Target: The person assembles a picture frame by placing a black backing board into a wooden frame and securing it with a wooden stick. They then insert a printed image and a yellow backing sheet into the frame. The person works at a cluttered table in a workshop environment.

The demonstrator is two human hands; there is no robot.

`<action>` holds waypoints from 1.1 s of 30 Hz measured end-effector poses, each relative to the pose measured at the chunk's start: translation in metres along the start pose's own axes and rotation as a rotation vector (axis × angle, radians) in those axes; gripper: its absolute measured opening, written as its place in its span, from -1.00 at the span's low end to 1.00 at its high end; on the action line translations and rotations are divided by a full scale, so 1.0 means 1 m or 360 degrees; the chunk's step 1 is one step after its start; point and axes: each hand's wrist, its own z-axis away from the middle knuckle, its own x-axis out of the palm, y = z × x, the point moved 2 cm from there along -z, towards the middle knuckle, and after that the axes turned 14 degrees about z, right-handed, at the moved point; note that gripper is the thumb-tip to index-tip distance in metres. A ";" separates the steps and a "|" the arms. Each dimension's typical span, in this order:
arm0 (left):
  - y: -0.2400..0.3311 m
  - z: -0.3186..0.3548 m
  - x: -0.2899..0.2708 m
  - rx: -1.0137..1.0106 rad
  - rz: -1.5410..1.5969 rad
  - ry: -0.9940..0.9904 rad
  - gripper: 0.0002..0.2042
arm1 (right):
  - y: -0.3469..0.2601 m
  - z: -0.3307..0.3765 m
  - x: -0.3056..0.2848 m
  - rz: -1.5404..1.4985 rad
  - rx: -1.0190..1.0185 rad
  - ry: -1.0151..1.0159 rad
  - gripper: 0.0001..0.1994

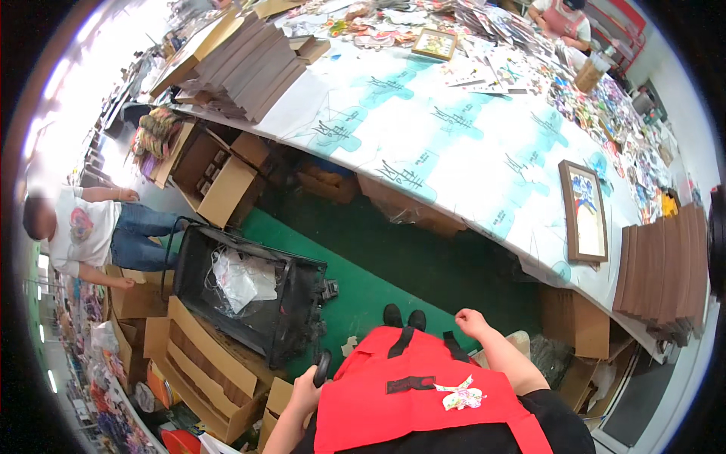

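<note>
My left hand (305,390) is at the lower middle, left of the red apron (408,378) I wear. Its fingers are closed on a black curved handle (324,366); what the handle belongs to is hidden. My right hand (471,324) is raised to the right of my shoes, fingers curled in, with nothing seen in them. Neither hand touches the long table ahead. On that table lie a brown picture frame (584,213) near the right end and a smaller framed picture (435,44) at the far side.
Left of me stands a black wheeled bin (227,295) with white plastic in it, beside open cardboard boxes (200,363). A person (91,227) stands beyond it. Brown panels are stacked on the table at left (246,68) and right (662,272). Another person (563,23) works at the far right.
</note>
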 end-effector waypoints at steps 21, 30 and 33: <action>0.057 -0.058 0.008 -0.0426 -0.0028 0.0105 -0.72 | -0.272 -0.324 -0.066 0.0784 -0.0570 0.0372 -0.22; 0.050 -0.047 0.044 -0.0664 -0.0110 0.0133 -0.80 | -0.203 -0.429 -0.066 0.0881 0.0107 0.0543 -0.41; 0.045 -0.043 0.044 -0.0687 -0.0202 0.0087 -0.80 | -0.172 -0.411 -0.076 0.0975 0.0143 0.0557 -0.43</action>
